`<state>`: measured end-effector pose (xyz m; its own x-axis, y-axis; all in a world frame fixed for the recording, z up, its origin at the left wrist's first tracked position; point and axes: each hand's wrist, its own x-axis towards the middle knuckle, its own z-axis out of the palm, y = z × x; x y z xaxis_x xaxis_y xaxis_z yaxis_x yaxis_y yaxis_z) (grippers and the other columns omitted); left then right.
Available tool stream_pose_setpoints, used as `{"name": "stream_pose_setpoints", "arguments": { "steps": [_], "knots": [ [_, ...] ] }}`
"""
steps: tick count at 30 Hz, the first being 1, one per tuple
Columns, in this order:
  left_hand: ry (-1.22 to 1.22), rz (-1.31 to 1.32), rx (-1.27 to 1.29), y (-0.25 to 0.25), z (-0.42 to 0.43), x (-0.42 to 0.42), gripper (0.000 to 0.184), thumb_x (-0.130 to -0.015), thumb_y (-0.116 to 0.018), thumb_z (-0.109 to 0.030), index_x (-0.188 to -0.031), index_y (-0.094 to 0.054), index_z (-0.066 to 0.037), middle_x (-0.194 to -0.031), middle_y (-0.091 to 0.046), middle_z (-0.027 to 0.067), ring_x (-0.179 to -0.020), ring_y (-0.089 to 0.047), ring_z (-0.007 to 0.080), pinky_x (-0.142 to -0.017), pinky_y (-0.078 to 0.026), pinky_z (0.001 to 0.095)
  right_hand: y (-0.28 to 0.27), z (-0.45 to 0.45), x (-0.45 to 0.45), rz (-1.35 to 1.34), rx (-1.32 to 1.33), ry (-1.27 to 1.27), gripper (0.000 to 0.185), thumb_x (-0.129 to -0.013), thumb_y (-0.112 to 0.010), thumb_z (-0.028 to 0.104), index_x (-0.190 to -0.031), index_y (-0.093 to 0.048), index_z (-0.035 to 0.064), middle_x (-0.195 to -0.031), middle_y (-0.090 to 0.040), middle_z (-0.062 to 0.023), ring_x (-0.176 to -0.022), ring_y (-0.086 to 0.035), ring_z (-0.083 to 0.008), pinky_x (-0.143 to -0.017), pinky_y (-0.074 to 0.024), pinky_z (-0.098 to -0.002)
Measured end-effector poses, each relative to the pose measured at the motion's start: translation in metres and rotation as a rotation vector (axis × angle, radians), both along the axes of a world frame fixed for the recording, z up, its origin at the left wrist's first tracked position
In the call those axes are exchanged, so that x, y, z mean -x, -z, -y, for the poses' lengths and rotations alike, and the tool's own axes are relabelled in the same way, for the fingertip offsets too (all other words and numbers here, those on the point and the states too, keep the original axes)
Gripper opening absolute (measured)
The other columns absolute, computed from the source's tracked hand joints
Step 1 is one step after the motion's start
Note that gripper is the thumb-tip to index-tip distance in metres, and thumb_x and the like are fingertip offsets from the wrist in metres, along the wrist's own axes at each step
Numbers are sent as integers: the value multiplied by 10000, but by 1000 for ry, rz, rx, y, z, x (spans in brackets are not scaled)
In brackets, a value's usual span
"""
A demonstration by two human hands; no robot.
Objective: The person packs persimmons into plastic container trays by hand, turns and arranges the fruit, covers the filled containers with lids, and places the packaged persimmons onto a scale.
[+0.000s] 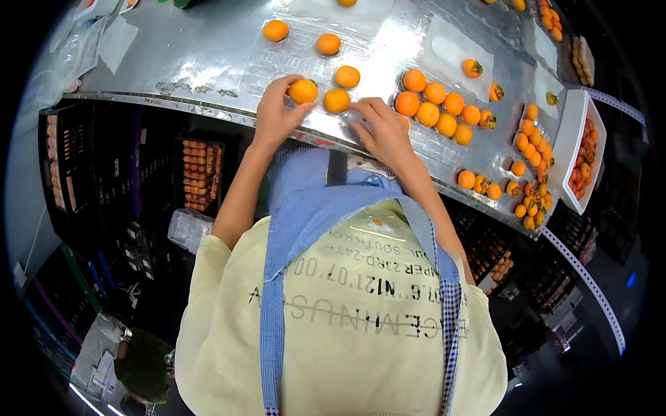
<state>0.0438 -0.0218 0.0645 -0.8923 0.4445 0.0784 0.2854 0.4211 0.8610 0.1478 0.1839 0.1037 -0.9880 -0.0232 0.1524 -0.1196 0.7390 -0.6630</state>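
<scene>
My left hand (275, 114) is closed around an orange persimmon (303, 91) just above the clear plastic tray (257, 73). Beside it another persimmon (337, 101) sits in the tray's front part, and a third persimmon (347, 77) lies right behind that one. My right hand (381, 132) is open, its fingers apart and bent, with the fingertips close to the front persimmon; I cannot tell whether they touch it. Two more persimmons, one at the back (328, 44) and one at the far left (275, 30), rest on the same clear plastic.
To the right, a second clear tray (433, 142) holds rows of persimmons. Loose persimmons (531, 208) with leafy tops cluster at the metal table's (187, 52) right end. A white crate (565, 139) of persimmons stands beyond. Below the table edge are dark crates with packed fruit (201, 173).
</scene>
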Motion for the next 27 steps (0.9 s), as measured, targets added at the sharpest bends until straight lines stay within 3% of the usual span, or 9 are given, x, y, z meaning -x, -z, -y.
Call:
{"name": "stream_pose_setpoints", "arguments": {
  "steps": [4,8,9,12,16,19,23,27],
  "knots": [
    [-122,568,-564,-6,-2,-6,464,-884,-626,-205,-1284,-470,-29,-1115,-598,152,-875,-603,195,-804,-493,305,9,12,22,72,-128,-16,499,-751,-714,203,-1208,-534,118,-1154,-542,-85,-898,-620,-273,-691,-516,-370],
    [-4,1021,-1047,-33,1,-11,464,-985,-428,-329,-1328,-417,-16,-1075,-599,178,-852,-597,188,-801,-493,308,22,20,33,99,-210,-43,515,-694,-750,210,-1154,-542,107,-1095,-542,-89,-889,-612,-293,-699,-520,-385],
    [5,1049,-1061,-35,0,-14,537,-1000,-311,-410,-1336,-390,1,-1027,-601,174,-848,-591,199,-778,-488,304,23,20,34,143,-219,-33,519,-692,-756,235,-1150,-543,116,-1104,-540,-81,-869,-623,-289,-685,-523,-383],
    [173,1182,-1243,-38,1,-18,560,-1000,-268,-435,-1325,-405,0,-996,-600,165,-846,-587,208,-756,-480,306,25,17,38,191,-222,-23,522,-674,-771,262,-1125,-546,124,-1097,-538,-76,-825,-636,-295,-659,-527,-384],
    [168,1236,-1232,-45,-6,-24,532,-993,-262,-408,-1287,-432,2,-955,-590,158,-819,-576,223,-682,-477,307,24,13,36,136,-91,-12,468,-696,-758,213,-1104,-554,105,-1003,-534,-110,-789,-627,-283,-664,-521,-380],
    [159,1245,-1208,-51,-9,-25,485,-984,-271,-369,-1221,-465,7,-905,-575,140,-770,-561,236,-611,-469,287,32,7,31,199,289,76,415,-765,-726,200,-1121,-567,57,-979,-575,-97,-770,-623,-214,-642,-517,-331],
    [-8,1267,-1162,-54,-16,-28,412,-969,-328,-354,-1052,-533,-7,-883,-594,131,-797,-598,227,-554,-503,270,19,-7,15,466,1293,231,414,-898,-613,236,-1179,-532,-57,-1052,-622,-117,-796,-601,-144,-646,-498,-277],
    [46,1181,-786,-47,-21,-29,296,-935,-484,-277,-1040,-573,-14,-836,-611,100,-771,-615,170,-565,-537,266,10,-18,0,438,1589,147,465,-942,-520,379,-1168,-524,-28,-1008,-604,-114,-844,-574,-172,-683,-468,-276]
  ]
}}
